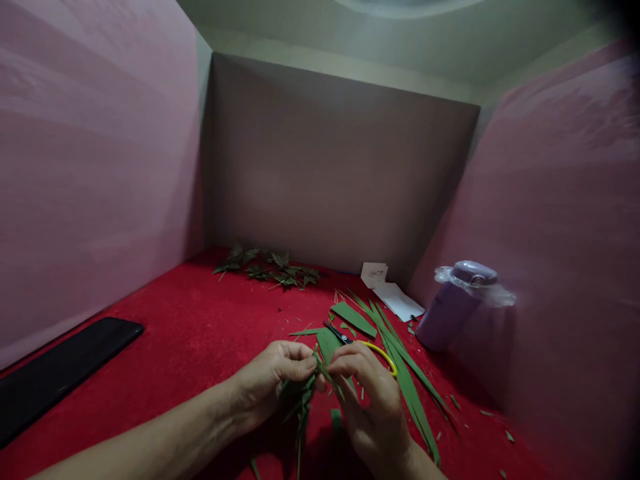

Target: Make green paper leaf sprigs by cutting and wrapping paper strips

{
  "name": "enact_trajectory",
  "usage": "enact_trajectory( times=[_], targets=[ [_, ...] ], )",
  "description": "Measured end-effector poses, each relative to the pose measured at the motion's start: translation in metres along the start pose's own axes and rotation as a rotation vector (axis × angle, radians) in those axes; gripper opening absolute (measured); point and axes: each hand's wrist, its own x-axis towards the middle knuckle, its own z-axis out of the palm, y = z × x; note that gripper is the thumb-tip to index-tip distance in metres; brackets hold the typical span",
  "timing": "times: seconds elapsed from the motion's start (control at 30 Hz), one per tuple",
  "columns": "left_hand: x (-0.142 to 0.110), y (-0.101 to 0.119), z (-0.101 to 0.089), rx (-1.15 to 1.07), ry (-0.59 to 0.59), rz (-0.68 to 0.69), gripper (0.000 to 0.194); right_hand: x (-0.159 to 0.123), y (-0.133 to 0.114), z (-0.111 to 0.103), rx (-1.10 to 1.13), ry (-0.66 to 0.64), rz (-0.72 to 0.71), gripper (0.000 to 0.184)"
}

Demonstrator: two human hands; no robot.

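Note:
My left hand [280, 380] is closed, thumb and fingers pinching a bundle of green leaf strips [300, 407] that hangs below it. Close on its right, my right hand [370, 400] pinches a narrow green strip that runs out of the same bundle. Just beyond the fingers lie scissors [340, 333] with dark blades and yellow handles, partly behind my right hand. Under and around the scissors are cut pieces of broad green leaf [354, 319]. Long green leaf blades [405, 373] stretch along the cloth to the right of my right hand.
Red cloth [190, 320] covers the surface, with leaf scraps scattered on it. Several leafy sprigs [285, 270] lie at the back. White papers [397, 300] and a purple lidded container [450, 307] with clear plastic stand right. A black flat object [65, 367] lies left. Pinkish walls enclose three sides.

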Motion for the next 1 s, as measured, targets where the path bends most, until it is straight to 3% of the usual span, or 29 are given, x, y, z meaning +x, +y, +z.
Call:
enact_trajectory(
  times=[0.2,0.7,1.0],
  targets=[
    [-0.0034,0.0009,0.0046,0.019,-0.031,0.04,0.019,-0.001,-0.0022,0.0009,0.146,0.014,0.105,0.013],
    [-0.0034,-0.0004,0.0033,0.107,-0.079,0.066,0.017,0.0011,-0.0083,0.0,0.239,0.023,0.156,0.011],
    [-0.0042,0.0,0.0031,0.05,-0.072,0.024,0.019,-0.0032,-0.0023,0.0038,0.356,-0.013,0.377,0.007]
  ],
)
